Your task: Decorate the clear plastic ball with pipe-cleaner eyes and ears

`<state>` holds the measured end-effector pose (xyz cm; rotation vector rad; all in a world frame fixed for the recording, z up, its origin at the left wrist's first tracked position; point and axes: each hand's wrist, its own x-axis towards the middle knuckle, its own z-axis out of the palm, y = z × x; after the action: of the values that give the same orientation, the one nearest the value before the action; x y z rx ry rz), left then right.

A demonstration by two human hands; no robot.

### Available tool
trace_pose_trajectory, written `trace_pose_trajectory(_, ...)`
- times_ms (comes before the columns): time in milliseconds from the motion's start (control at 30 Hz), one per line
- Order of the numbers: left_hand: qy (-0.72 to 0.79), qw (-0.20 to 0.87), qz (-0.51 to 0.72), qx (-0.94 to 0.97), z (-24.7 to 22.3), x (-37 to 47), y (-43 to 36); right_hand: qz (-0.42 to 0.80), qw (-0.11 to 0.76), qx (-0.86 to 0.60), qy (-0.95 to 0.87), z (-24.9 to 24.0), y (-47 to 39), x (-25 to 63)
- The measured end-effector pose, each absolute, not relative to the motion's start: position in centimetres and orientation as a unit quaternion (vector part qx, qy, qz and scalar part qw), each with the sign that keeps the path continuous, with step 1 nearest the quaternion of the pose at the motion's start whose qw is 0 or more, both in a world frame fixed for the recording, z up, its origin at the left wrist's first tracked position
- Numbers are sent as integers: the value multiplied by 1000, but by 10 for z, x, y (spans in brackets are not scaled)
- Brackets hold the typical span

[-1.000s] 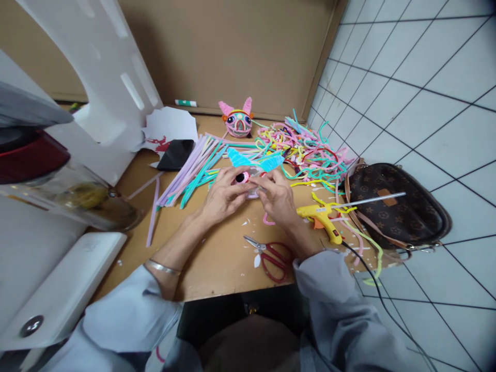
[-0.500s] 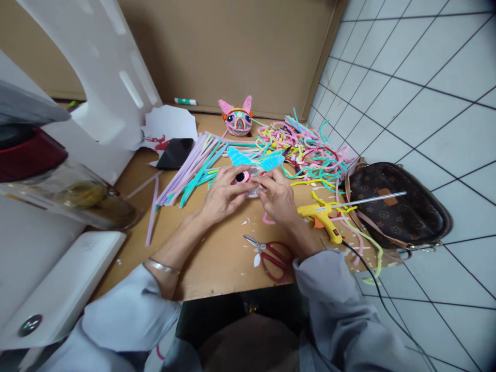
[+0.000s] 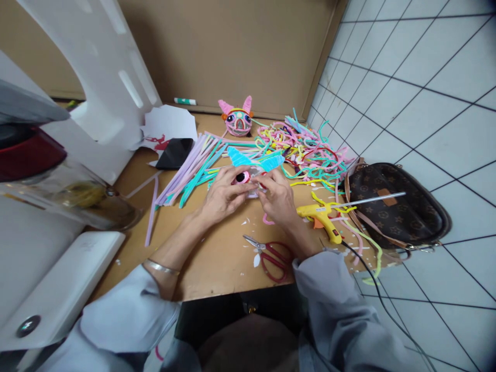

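Note:
Between my two hands is a pipe-cleaner animal head (image 3: 253,171) with blue pointed ears and a pink-rimmed black eye; fingers cover much of its front. My left hand (image 3: 227,194) is closed round its left side, thumb reaching across the face. My right hand (image 3: 277,194) grips the other side, its fingertips pressed close to the left thumb. Red-handled scissors (image 3: 273,258) lie on the table below my right hand. A yellow glue gun (image 3: 321,218) with a clear glue stick rests to the right of that hand.
A finished-looking pink-eared head (image 3: 238,121) stands at the back. Straight pipe cleaners (image 3: 194,165) lie left, a tangled pile (image 3: 306,150) right. Around them are a phone (image 3: 176,153), white paper (image 3: 172,124), a marker (image 3: 185,101), a brown handbag (image 3: 399,206) and a clear jug (image 3: 77,191).

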<state>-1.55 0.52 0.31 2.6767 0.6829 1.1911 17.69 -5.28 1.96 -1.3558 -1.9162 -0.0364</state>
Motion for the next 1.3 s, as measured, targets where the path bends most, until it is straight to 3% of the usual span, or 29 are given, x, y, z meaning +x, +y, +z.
trace_pose_trajectory(567, 230, 75, 388, 889, 5, -15, 5, -6, 427, -532, -731, 33, -68, 179)
trace_pose_trajectory(800, 229, 79, 380, 893, 7, -17, 5, -98, 549, -600, -573, 81, -146, 198)
trace_pose_trajectory(967, 223, 85, 383, 893, 6, -19, 6, -137, 591, -635, -478, 71, -191, 229)
trace_pose_trajectory(1100, 221, 77, 379, 896, 8, -19, 6, -133, 490, -702, -499, 42, -207, 256)
trace_pose_trajectory(1300, 211, 64, 387, 895, 6, -17, 7, -91, 175, -811, -551, 18, -185, 270)
